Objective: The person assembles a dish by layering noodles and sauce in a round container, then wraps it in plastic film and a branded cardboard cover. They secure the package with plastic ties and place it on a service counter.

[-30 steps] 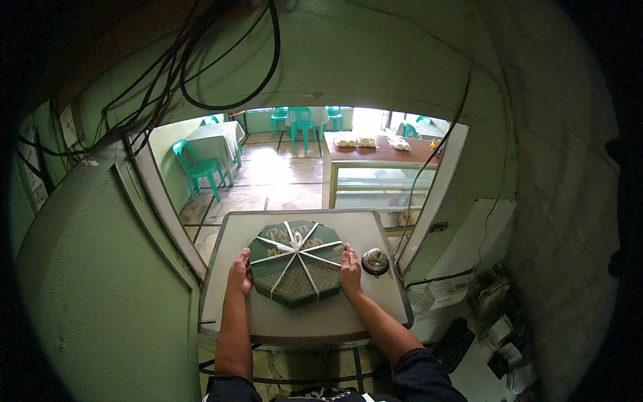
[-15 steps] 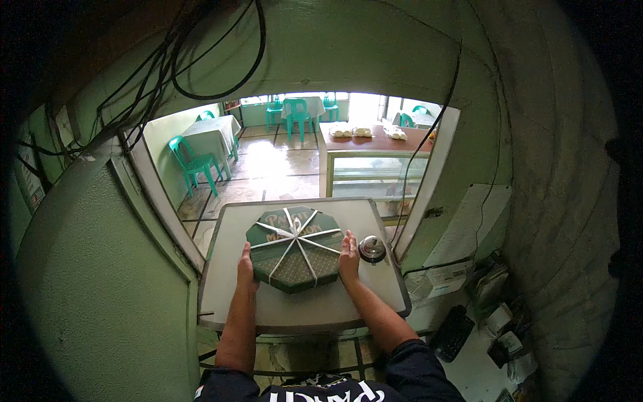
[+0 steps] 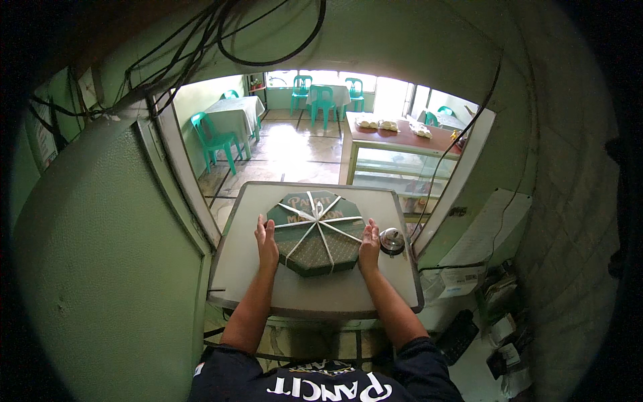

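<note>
A green octagonal box [image 3: 309, 253] lies flat on a small whitish table [image 3: 248, 281] in front of me. White string [image 3: 317, 216] crosses its lid in several directions and is knotted near the middle. My left hand [image 3: 267, 242] stands upright by the box's left side, fingers stretched and slightly apart. At the right side is my right hand [image 3: 369, 246], its fingers also extended along the box edge. Neither hand wraps round the box; whether the palms touch it is hard to tell. Just right of my right hand sits a silver call bell [image 3: 392, 241] on a dark base.
The table stands in an opening with a pale frame [image 3: 462, 177]. Beyond are a glass display counter [image 3: 395, 167] with white bundles [image 3: 387, 125] on top, and green plastic chairs [image 3: 216, 142]. A black telephone [image 3: 458, 336] and papers [image 3: 499, 331] lie at the lower right; cables [image 3: 268, 61] hang above.
The view has shifted, so the scene sits further right and higher. My left hand's fingers have spread and loosened from the box's side. The box stays at about the same place on the table.
</note>
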{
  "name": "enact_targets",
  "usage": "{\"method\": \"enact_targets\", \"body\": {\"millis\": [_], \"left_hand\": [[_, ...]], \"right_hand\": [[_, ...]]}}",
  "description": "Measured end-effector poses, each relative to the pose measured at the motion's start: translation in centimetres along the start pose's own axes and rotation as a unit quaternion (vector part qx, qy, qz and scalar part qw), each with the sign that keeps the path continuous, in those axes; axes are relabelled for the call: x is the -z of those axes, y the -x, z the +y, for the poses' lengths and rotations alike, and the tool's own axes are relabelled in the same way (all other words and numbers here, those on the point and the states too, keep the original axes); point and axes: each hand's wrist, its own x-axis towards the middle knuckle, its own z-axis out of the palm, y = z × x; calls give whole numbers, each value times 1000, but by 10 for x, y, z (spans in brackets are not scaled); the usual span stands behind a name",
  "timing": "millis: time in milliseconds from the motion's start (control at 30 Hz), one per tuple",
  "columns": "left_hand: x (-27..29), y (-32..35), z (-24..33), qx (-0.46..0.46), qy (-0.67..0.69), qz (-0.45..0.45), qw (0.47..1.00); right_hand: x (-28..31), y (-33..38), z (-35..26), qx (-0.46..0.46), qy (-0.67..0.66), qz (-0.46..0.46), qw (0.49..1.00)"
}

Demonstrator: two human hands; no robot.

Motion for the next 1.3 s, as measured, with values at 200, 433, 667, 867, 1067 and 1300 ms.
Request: {"method": "enact_targets", "body": {"millis": [200, 433, 667, 867, 1067, 1300], "left_hand": [[-4, -6, 31, -29, -73, 35, 996], [-3, 3, 26, -153, -82, 182, 968], [-1, 6, 21, -146, -88, 205, 964], [1, -2, 26, -104, -119, 201, 967], [-7, 3, 20, -144, -143, 200, 959], [-8, -13, 21, -138, -154, 223, 953]], "right_hand": [[-6, -11, -26, 47, 7, -5, 999], [48, 57, -184, 349, 7, 39, 936], [170, 164, -379, 445, -254, -301, 804], [159, 179, -418, 360, -300, -229, 853], [176, 201, -408, 343, -200, -221, 891], [152, 199, -424, 327, -283, -232, 871]]}}
